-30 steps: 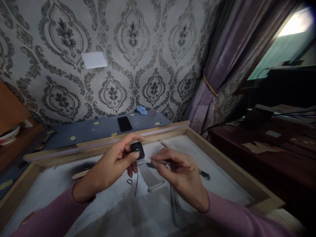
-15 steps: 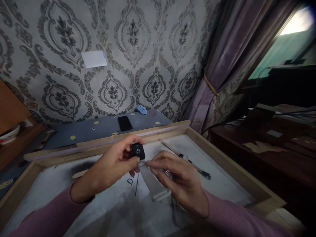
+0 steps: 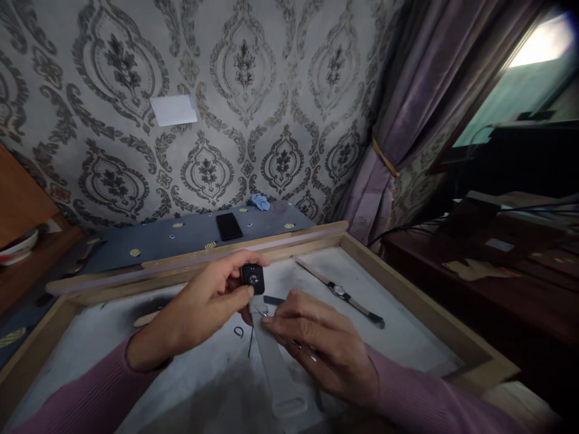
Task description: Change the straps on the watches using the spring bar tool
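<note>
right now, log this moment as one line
left grip: square black watch case | right grip: thin metal tool, tip at pale grey strap | wooden-walled tray: silvery round wristwatch inside

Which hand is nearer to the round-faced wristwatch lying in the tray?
The right hand. It is just on the near side of the wristwatch, apart from it; the left hand is farther off, to the left, holding a black watch body.
</note>
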A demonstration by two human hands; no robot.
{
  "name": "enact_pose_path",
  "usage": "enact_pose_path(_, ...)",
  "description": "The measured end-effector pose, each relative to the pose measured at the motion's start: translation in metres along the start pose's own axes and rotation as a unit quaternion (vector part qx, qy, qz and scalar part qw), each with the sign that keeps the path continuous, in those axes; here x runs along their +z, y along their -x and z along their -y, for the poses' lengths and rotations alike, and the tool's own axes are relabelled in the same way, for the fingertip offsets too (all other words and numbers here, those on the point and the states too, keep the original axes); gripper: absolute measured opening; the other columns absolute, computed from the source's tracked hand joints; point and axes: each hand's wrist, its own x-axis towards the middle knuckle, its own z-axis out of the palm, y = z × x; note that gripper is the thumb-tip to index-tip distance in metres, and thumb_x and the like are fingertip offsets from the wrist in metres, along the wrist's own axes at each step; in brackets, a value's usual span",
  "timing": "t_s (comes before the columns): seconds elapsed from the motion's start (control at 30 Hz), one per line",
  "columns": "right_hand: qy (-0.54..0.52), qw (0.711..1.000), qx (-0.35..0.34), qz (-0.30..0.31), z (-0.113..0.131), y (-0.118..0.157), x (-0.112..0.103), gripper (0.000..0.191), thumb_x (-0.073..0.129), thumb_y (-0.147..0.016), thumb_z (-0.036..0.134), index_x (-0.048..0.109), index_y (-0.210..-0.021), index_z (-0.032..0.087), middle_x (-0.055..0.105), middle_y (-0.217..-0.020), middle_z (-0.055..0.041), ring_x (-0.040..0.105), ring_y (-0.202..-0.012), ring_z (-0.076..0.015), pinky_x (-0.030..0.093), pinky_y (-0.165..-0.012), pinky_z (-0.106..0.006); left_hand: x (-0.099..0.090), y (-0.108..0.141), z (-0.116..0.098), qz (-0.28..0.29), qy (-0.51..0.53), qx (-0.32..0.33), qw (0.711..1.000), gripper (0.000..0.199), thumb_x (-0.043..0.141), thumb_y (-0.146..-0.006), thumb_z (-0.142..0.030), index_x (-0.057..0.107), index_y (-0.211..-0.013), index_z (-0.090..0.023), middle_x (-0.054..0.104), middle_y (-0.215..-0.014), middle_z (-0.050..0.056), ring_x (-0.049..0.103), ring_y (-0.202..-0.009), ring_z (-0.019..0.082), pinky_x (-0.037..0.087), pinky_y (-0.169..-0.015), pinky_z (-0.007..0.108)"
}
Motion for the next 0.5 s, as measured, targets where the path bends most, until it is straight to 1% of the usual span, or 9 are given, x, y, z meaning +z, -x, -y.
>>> enact_pose_path(0.13, 0.022, 0.999, -0.029, 0.004, 0.001, -0.001, -0.002, 0.021, 0.052, -0.088, 0.003, 0.063, -0.104, 0.011, 0.061, -0.079, -0.0061, 0.055, -0.072, -0.0118, 0.048, -0.062, -0.023, 0.000, 0.001, 0.000, 0.002, 0.005, 0.007, 1.000, 0.033, 0.051, -0.085, -0.015, 0.055, -0.117, -0.016, 0.058, -0.085, 0.001, 0.057, -0.073, 0.008, 0.050, -0.064, 0.017)
enact_pose_path(0.23, 0.047, 0.997, -0.052, 0.015, 0.001, 0.000, -0.002, 0.021, 0.051, -0.089, 0.003, 0.062, -0.106, 0.009, 0.063, -0.080, -0.0074, 0.054, -0.070, -0.0123, 0.047, -0.060, -0.023, 0.000, 0.001, 0.000, -0.003, 0.002, 0.006, 1.000, 0.031, 0.053, -0.085, -0.018, 0.056, -0.116, -0.016, 0.060, -0.090, 0.002, 0.058, -0.079, 0.010, 0.051, -0.069, 0.018)
enact_pose_path(0.4, 0.073, 0.989, -0.127, 0.009, -0.005, 0.010, 0.006, 0.023, 0.048, -0.093, 0.007, 0.060, -0.112, 0.006, 0.065, -0.081, -0.0084, 0.053, -0.071, -0.0135, 0.042, -0.059, -0.025, -0.001, 0.002, -0.001, 0.000, 0.018, -0.001, 1.000, 0.033, 0.054, -0.085, -0.020, 0.057, -0.118, -0.018, 0.059, -0.086, 0.001, 0.060, -0.079, 0.012, 0.052, -0.073, 0.022)
enact_pose_path(0.5, 0.091, 0.986, -0.138, 0.025, -0.009, 0.014, 0.009, 0.023, 0.049, -0.093, 0.007, 0.060, -0.113, 0.005, 0.065, -0.083, -0.0086, 0.052, -0.071, -0.0141, 0.041, -0.058, -0.025, -0.002, 0.003, -0.001, -0.007, 0.045, -0.008, 0.999, 0.034, 0.056, -0.085, -0.022, 0.056, -0.119, -0.018, 0.059, -0.090, 0.002, 0.063, -0.079, 0.013, 0.053, -0.073, 0.024)
